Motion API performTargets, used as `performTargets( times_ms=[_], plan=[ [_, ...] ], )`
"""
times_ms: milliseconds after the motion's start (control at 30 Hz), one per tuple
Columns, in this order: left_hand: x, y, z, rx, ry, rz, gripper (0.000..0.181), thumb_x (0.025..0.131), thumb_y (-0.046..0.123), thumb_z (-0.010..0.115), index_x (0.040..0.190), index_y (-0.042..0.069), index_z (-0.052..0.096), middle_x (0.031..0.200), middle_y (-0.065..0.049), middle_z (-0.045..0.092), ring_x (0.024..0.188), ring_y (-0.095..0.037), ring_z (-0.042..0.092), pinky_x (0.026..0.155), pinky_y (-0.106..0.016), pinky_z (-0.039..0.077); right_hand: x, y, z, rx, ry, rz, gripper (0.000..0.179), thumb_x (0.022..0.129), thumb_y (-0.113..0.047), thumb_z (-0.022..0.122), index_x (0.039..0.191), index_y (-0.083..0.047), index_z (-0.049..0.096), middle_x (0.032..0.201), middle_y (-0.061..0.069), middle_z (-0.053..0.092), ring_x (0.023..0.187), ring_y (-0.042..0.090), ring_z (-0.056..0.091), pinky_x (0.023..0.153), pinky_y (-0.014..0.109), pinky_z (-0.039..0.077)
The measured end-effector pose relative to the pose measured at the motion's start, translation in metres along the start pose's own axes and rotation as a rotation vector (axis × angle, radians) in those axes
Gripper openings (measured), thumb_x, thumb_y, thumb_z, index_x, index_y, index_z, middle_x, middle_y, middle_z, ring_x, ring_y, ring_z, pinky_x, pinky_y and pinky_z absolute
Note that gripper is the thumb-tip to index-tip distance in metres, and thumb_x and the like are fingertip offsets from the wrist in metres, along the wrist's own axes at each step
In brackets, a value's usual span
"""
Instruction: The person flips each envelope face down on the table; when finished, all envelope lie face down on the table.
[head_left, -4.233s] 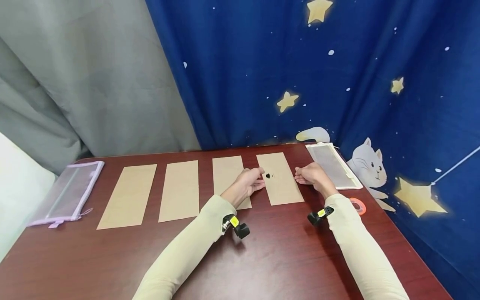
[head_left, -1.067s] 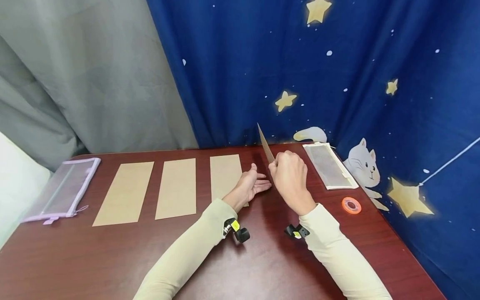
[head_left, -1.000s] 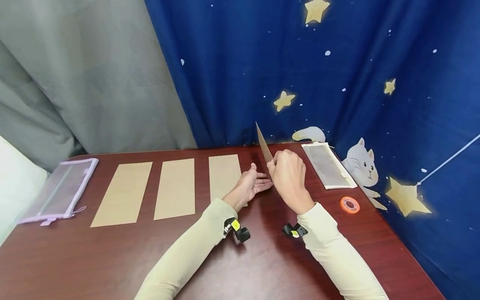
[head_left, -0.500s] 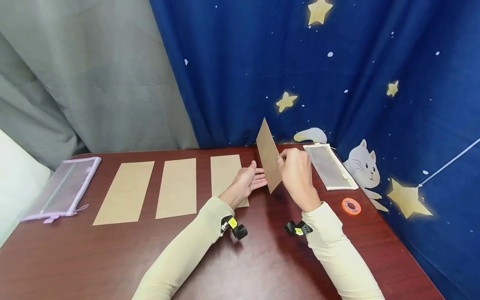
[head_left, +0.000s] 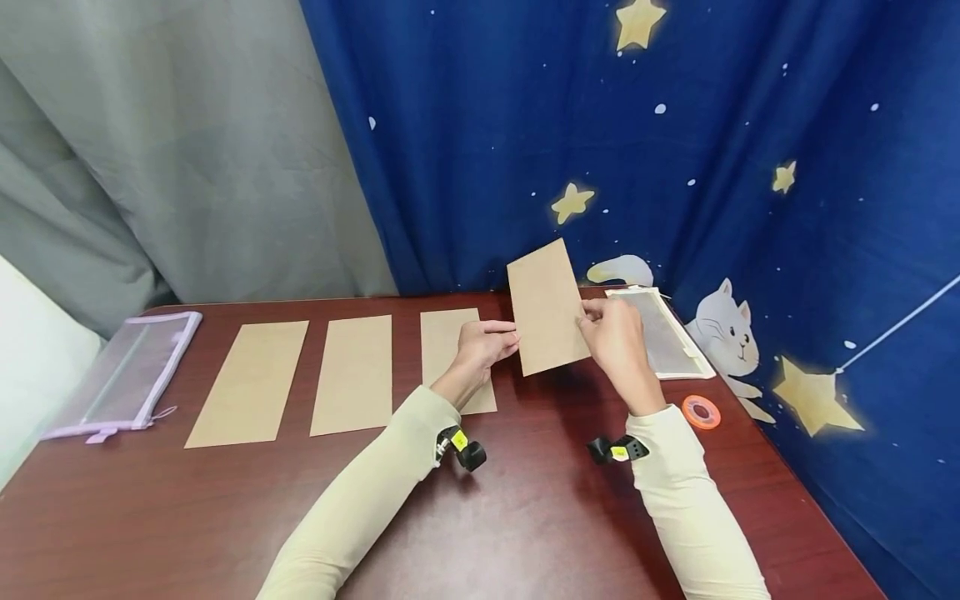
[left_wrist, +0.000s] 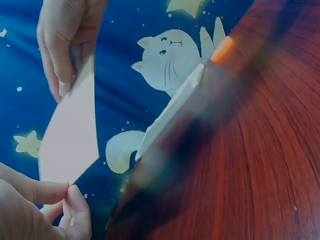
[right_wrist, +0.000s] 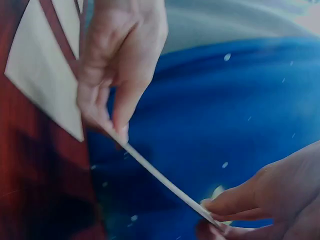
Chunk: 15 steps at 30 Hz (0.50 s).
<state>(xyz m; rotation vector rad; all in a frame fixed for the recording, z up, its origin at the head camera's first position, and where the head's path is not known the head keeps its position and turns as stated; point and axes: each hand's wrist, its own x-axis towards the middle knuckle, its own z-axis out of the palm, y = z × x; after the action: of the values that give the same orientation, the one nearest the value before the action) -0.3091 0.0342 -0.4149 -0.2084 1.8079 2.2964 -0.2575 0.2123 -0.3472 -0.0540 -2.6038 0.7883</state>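
Note:
A tan rectangular card (head_left: 546, 308) is held up above the table, tilted, its plain face toward the head camera. My left hand (head_left: 480, 346) pinches its left edge between thumb and fingers; the left wrist view shows those fingertips (left_wrist: 75, 200) at a corner of the card. On the opposite edge, my right hand (head_left: 618, 337) grips with thumb and fingers. In the right wrist view the card (right_wrist: 165, 182) appears nearly edge-on, stretched between both hands. Behind my left hand lies another tan card (head_left: 442, 333), partly covered by it.
Two more tan cards (head_left: 251, 383) (head_left: 352, 375) lie in a row to the left. A purple-trimmed mesh pouch (head_left: 123, 375) sits at the far left. On the right are a white-trimmed mesh pouch (head_left: 667, 337) and an orange ring-shaped roll (head_left: 701, 412). Curtains hang behind the table (head_left: 525, 517).
The card lay flat with a small black print showing; my right hand has raised and turned it to its plain side. My left hand, open beside it earlier, now pinches its left edge.

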Motion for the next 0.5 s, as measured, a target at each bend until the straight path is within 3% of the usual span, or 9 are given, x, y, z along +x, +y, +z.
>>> performTargets(
  times_ms=[133,200,367,500],
  plan=[
    [0.002,-0.006,0.000,0.072,0.018,0.033,0.024,0.083,-0.014,0.071,0.106,-0.011,0.073,0.090,-0.015,0.074,0.067,-0.009,0.067,0.081,-0.031,0.065,0.002,0.021,0.010,0.050,0.022,0.065,0.014,0.088,-0.008,0.072,0.096,0.001,0.080,0.091,0.020,0.077,0.086,0.035,0.071,0.069,0.036,0.053],
    [0.002,-0.010,0.000,0.138,0.031,0.043,0.021,0.082,-0.012,0.073,0.102,-0.008,0.075,0.093,-0.018,0.076,0.068,-0.010,0.070,0.081,-0.031,0.065,0.004,0.032,0.015,0.053,0.004,0.091,0.012,0.087,-0.008,0.072,0.091,0.001,0.080,0.086,0.019,0.077,0.079,0.031,0.071,0.063,0.031,0.052],
    [0.004,-0.017,0.000,0.329,0.054,0.059,0.015,0.078,-0.008,0.077,0.093,-0.005,0.078,0.094,-0.019,0.077,0.073,-0.019,0.077,0.074,-0.030,0.065,0.006,0.056,0.030,0.087,-0.127,0.176,0.012,0.086,-0.006,0.071,0.087,0.003,0.080,0.071,0.016,0.075,0.055,0.010,0.063,0.050,0.016,0.044],
    [0.007,-0.020,0.000,0.455,0.037,0.087,0.011,0.078,-0.006,0.079,0.088,-0.006,0.077,0.088,-0.019,0.077,0.075,-0.025,0.078,0.069,-0.030,0.065,0.006,0.069,0.041,0.102,-0.210,0.248,0.014,0.087,-0.008,0.072,0.090,0.004,0.079,0.074,0.015,0.076,0.055,0.006,0.066,0.050,0.013,0.046]
  ],
)
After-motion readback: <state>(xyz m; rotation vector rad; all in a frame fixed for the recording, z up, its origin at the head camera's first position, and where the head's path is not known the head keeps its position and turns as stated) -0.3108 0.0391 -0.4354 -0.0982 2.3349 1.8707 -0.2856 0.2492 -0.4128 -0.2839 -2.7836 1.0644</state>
